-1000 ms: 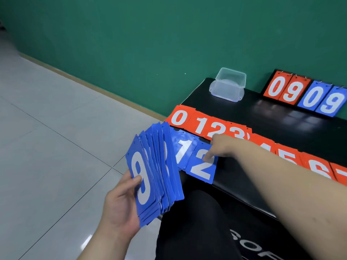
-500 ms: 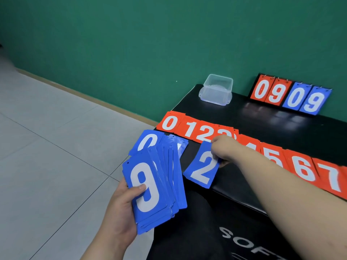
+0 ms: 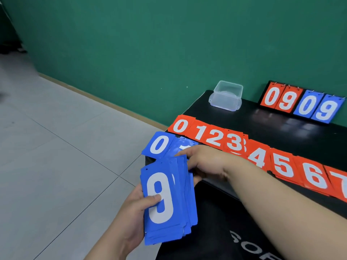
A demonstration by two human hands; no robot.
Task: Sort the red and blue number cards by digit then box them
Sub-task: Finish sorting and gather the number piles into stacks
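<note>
Person, 2 hands in shot: left hand, right hand, both bare, forearms bare to frame edge. Nails short, left thumbnail visible. Lap in black garment, smooth fabric w/ pale grey block lettering, cut off at the bottom, reads approx "SOF".

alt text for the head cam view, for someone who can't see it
A left hand holds a stack of blue number cards, 9 in front, while the right hand touches its far edge. Red cards 0 to 7 lie in a row on a black table, a clear box behind them.
</note>
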